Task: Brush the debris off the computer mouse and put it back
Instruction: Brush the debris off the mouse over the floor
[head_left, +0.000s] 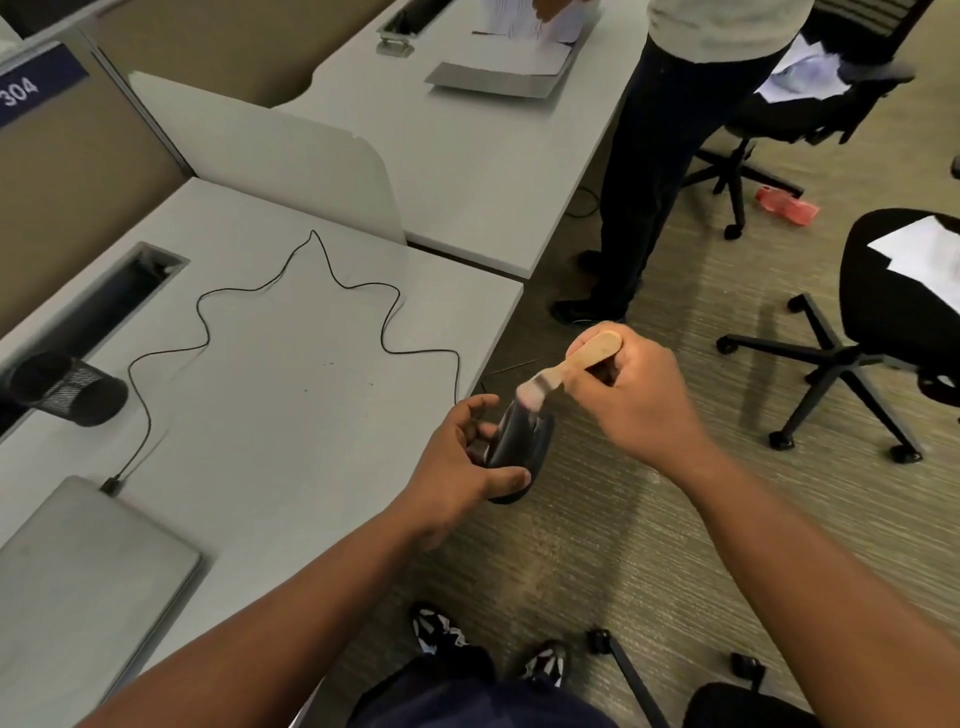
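Note:
My left hand (467, 462) grips a black computer mouse (519, 441), held tilted off the right edge of the grey desk (270, 395), above the carpet. Its black cable (291, 291) snakes back across the desk to a plug beside a closed laptop. My right hand (628, 395) is shut on a small wooden-handled brush (576, 361). The brush's pale bristles, blurred, touch the top end of the mouse.
A closed grey laptop (88, 577) lies at the desk's near left. A black mesh cup (67, 389) lies on its side by a cable slot. Another person (670, 171) stands at the neighbouring desk. Black office chairs (883, 332) stand on the carpet to the right.

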